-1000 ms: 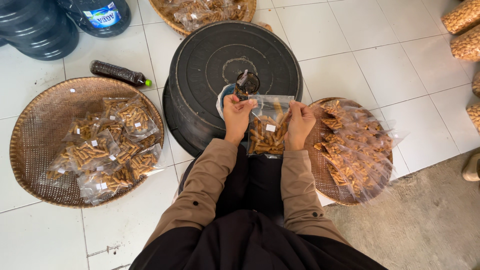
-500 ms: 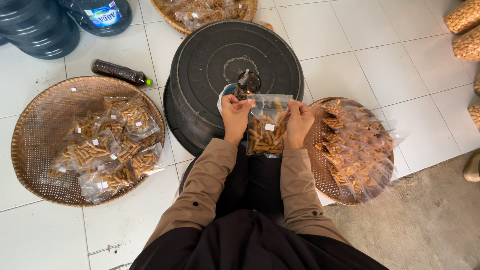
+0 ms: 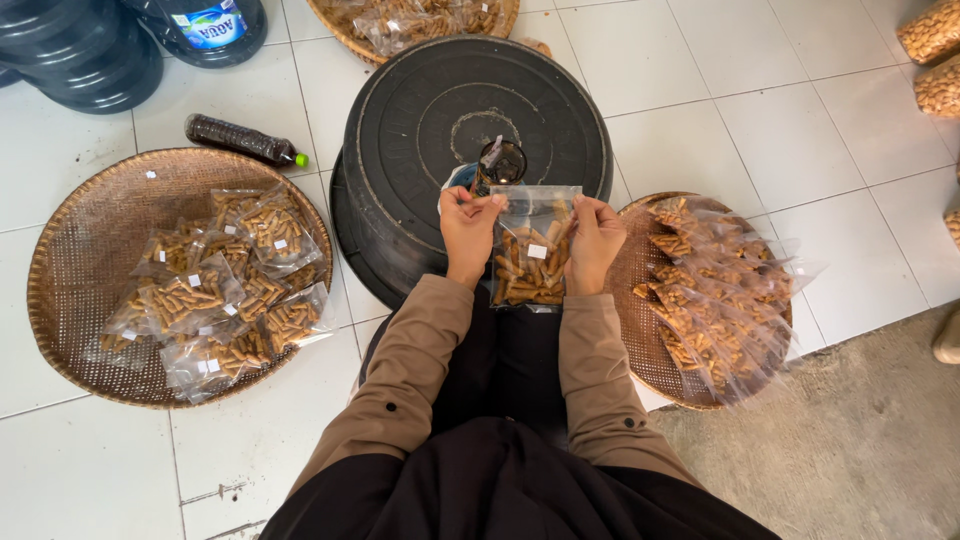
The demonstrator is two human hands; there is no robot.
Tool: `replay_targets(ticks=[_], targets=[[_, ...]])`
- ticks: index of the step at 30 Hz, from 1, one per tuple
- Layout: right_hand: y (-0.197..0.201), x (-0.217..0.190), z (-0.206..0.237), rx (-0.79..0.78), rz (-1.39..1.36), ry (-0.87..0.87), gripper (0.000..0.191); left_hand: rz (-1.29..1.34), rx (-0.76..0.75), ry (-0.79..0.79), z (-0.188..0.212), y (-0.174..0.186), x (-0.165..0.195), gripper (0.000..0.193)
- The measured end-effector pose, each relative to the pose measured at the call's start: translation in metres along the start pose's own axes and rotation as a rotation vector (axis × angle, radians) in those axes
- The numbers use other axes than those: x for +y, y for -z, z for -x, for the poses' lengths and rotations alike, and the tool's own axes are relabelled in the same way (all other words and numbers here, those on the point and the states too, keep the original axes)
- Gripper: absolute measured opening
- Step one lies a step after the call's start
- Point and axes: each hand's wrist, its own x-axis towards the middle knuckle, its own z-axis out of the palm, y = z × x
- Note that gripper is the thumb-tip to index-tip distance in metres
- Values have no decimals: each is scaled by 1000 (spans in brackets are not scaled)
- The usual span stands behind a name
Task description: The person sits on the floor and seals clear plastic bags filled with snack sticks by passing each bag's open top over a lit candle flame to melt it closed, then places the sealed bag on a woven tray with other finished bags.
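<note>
The person sits on the tiled floor (image 3: 760, 110) holding a clear plastic bag (image 3: 533, 250) of small brown snack sticks between both hands, just above the lap. The bag hangs upright, its long axis running twelve to six o'clock, the mouth toward twelve and the filled bottom toward six. The left hand (image 3: 468, 225) pinches the top corner at the bag's nine o'clock side; the right hand (image 3: 595, 238) grips the edge at three o'clock, fingers closed on the plastic. Just past the bag's mouth, at twelve, a small dark candle holder (image 3: 502, 162) stands on an upturned black tub (image 3: 420, 110). At nine o'clock of the person a round woven tray (image 3: 70, 290) carries a heap of filled bags (image 3: 225, 290). At three o'clock another woven tray (image 3: 640, 330) holds more bags (image 3: 725, 300). A dark bottle (image 3: 240, 138) lies on the floor at ten o'clock.
</note>
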Motion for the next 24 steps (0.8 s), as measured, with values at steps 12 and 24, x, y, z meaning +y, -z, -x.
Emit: replay_targets(ticks=[12, 24], targets=[[-12, 10, 14, 13, 21, -16, 10, 42, 13, 5, 5, 14, 15, 39], [-25, 12, 17, -1, 23, -54, 10, 72, 19, -38, 1, 22, 16, 38]])
